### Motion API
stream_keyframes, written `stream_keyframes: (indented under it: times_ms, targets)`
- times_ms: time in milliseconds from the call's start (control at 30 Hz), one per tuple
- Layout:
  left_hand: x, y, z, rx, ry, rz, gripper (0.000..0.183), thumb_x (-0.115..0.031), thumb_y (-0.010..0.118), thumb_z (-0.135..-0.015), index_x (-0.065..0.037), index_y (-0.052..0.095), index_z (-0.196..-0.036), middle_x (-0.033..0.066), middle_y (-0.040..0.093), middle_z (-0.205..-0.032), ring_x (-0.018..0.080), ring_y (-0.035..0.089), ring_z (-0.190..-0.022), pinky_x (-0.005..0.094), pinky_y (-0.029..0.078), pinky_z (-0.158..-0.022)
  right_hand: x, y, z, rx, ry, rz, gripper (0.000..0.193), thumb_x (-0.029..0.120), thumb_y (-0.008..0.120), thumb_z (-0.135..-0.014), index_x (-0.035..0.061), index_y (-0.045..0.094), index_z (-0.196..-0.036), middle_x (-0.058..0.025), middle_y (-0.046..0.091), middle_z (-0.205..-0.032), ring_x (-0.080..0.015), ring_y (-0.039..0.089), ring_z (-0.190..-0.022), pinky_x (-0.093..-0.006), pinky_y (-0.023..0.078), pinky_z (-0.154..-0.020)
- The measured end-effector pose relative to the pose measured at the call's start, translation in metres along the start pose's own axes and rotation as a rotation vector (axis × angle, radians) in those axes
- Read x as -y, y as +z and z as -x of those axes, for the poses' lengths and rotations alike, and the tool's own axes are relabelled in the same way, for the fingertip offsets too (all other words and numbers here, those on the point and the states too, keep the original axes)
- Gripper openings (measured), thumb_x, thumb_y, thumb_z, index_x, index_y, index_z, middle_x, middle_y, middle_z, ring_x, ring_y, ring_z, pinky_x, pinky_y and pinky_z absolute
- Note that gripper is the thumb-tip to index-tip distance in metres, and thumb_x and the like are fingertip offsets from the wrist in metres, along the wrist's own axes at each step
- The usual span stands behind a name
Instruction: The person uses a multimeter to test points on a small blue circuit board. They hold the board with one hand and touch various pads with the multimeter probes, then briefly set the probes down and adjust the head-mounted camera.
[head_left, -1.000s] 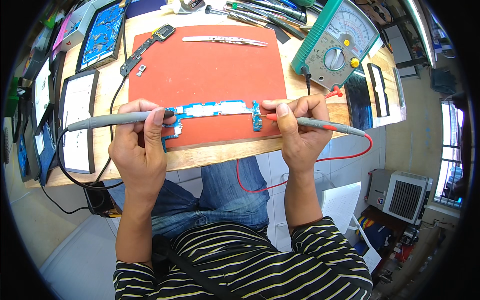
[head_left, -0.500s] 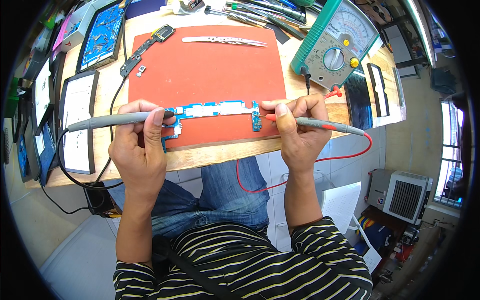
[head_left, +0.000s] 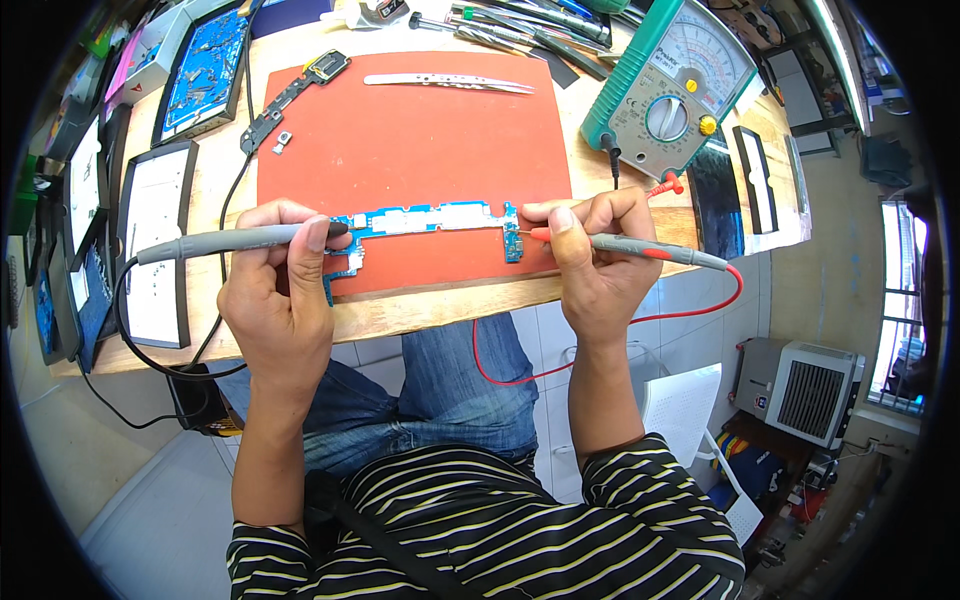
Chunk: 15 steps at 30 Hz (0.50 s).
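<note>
A narrow blue circuit board (head_left: 425, 219) with silver shields lies along the near part of the orange-red mat (head_left: 420, 140). My left hand (head_left: 278, 290) is closed round a grey test probe (head_left: 215, 241) with a black cable, its tip end by the board's left part. In my right hand (head_left: 607, 255) is a red-and-grey test probe (head_left: 640, 247), its thin tip at the small right section of the board. Whether either tip truly touches metal is too small to tell. Beyond stands an analog multimeter (head_left: 668, 110) in a green case, with leads plugged in.
Metal tweezers (head_left: 450, 82) lie on the mat's far part. Near its left edge are a dark phone part (head_left: 290, 105) and a small camera module (head_left: 283, 142). A framed white tray (head_left: 160, 245) stands left; several hand tools (head_left: 530, 35) lie at the back.
</note>
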<state>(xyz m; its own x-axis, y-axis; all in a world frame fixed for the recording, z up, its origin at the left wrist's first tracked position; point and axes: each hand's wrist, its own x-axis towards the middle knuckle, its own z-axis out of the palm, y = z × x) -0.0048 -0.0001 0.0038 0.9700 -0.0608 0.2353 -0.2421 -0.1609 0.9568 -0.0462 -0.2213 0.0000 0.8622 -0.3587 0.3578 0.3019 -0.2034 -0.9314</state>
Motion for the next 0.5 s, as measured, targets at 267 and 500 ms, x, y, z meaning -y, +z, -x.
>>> stream_keyframes:
  times_ms: [267,500]
  targets:
    - [0.0057,-0.0004,-0.0025,-0.018,0.098,-0.027,0.011,-0.007,0.055,-0.095,0.004,0.054,-0.097,0.0073,0.063,-0.078,0.0114,0.067,-0.074,0.0221,0.058,-0.063,-0.0011,0.0,0.0003,0.001,-0.011,-0.013,0.023,-0.002,0.059,-0.087,0.0053,0.039,-0.08,-0.01,0.059,-0.069,-0.0235,0.069,-0.077,-0.0324,0.057,-0.068]
    - [0.0049,-0.0003,-0.0024,-0.016,0.086,-0.018,0.011,-0.007,0.055,-0.095,0.004,0.054,-0.098,0.0077,0.063,-0.079,0.0118,0.067,-0.074,0.0227,0.058,-0.063,-0.001,0.0002,0.0003,-0.002,-0.022,-0.022,0.023,-0.002,0.06,-0.087,0.0056,0.04,-0.08,-0.01,0.059,-0.068,-0.0233,0.069,-0.076,-0.0307,0.056,-0.067]
